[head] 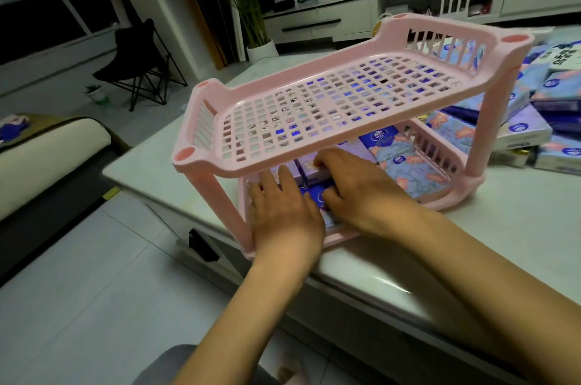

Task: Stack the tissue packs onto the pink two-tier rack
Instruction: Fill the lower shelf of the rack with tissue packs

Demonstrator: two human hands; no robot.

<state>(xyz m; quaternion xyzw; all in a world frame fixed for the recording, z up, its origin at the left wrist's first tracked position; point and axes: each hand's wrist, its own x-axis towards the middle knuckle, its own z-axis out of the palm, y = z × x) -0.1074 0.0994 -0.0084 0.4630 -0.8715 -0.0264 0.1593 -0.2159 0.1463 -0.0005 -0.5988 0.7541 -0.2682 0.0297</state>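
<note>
The pink two-tier rack [201, 161] stands on a white table. Its top tier is a bare grid. Several blue and lilac tissue packs [405, 164] lie on the lower tier. Both my hands reach into the lower tier from the front. My left hand [283, 208] lies flat, fingers together, on the packs at the front left. My right hand [355, 186] curls its fingers over a lilac tissue pack [309, 169] in the middle, with a dark blue pack [316, 194] showing between the hands. Whether the right hand grips or only presses is unclear.
A heap of loose tissue packs [540, 108] lies on the table [518, 227] right of and behind the rack. The table's front edge runs just below the rack. A sofa arm [47, 158] sits at left, a black folding chair [138, 67] and a TV cabinet [345, 16] beyond.
</note>
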